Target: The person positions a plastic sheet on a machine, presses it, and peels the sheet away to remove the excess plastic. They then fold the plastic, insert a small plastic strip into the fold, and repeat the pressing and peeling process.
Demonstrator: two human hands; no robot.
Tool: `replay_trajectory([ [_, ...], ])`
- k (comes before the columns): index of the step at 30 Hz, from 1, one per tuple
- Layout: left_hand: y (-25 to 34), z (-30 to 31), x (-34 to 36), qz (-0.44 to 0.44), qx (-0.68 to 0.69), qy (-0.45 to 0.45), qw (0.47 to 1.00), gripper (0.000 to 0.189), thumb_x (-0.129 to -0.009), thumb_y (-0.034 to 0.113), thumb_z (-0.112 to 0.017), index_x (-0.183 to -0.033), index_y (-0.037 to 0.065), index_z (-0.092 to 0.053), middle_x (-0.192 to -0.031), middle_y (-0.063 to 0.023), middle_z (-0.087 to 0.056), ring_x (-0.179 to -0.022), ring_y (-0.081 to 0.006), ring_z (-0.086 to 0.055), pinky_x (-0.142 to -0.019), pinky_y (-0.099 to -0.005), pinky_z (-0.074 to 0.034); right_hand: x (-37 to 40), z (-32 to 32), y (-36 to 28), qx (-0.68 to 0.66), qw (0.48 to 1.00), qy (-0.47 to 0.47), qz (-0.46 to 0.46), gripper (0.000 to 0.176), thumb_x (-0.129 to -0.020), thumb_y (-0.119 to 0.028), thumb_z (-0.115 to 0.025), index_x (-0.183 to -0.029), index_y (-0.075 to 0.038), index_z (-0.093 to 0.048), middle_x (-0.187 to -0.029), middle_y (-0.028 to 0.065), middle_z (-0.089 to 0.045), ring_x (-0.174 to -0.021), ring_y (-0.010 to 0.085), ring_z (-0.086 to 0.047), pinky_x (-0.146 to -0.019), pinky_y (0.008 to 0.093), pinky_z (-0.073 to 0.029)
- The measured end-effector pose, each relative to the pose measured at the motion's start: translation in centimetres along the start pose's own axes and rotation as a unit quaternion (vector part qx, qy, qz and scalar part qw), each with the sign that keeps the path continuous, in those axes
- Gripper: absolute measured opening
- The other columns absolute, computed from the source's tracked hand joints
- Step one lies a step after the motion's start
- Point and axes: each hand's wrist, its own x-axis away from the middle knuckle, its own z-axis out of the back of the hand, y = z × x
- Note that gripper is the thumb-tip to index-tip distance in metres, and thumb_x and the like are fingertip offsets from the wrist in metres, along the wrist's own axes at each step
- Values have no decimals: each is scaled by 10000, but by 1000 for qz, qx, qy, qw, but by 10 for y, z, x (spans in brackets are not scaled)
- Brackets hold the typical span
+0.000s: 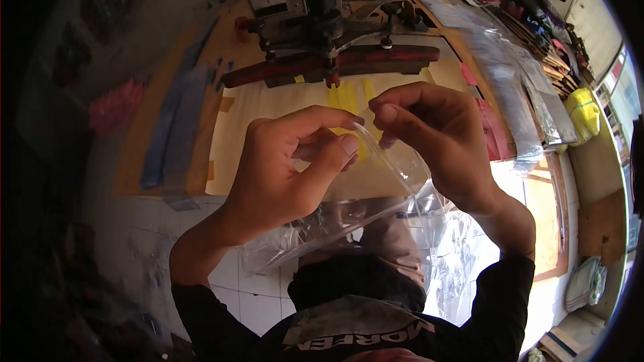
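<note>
Between my two hands hangs a clear plastic sheet [329, 241], drooping in folds over the table's front edge towards my lap. My left hand [285, 161] is closed, its thumb and forefinger pinching the sheet's upper edge. Close by on the right, my right hand [453, 137] is closed too, fingertips curled in a pinch at the same edge. Both hands are raised above a pale work board [261, 117] with yellow strips [345, 97] down its middle. Just beyond the fingertips stands a machine with a long dark red bar [389, 55].
Bluish plastic strips [171, 121] lie along the table's left side. More clear plastic [500, 60] runs down the right side, beside pink pieces [493, 131]. A yellow bundle [582, 115] sits farther right, and pink material [115, 107] is at far left.
</note>
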Motion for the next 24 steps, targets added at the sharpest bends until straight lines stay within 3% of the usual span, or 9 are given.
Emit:
replay_trajectory([
  [6, 2, -4, -10, 10, 3, 48, 999, 204, -906, 105, -568, -986, -77, -617, -906, -130, -654, -729, -164, -656, -644, -257, -556, -5, 1, 1, -15, 1000, 4, -2, 178, -857, -79, -646, -975, 53, -633, -849, 80, -670, -730, 80, -598, -661, 211, -487],
  [9, 2, -5, -14, -1, -1, 57, 998, 195, -904, 105, -570, -959, -76, -620, -878, -125, -652, -707, -166, -658, -621, -248, -554, -6, 2, 1, -18, 1000, 6, -6, 177, -859, -73, -642, -980, 55, -632, -850, 80, -671, -739, 79, -600, -667, 211, -488],
  [11, 0, -6, -15, -41, -18, 70, 997, 157, -888, 79, -579, -899, -69, -633, -702, -117, -666, -671, -163, -685, -591, -228, -543, -6, 3, 1, -18, 1000, 6, -7, 177, -859, -71, -640, -982, 56, -632, -850, 79, -671, -743, 79, -601, -669, 212, -489],
  [24, 2, -10, -13, -79, -53, 74, 993, 145, -892, 67, -565, -863, -66, -615, -680, -110, -655, -655, -173, -688, -569, -223, -533, 0, 2, -4, -10, 1000, -1, 4, 154, -859, -51, -627, -976, 49, -638, -852, 91, -658, -740, 122, -604, -687, 248, -489],
])
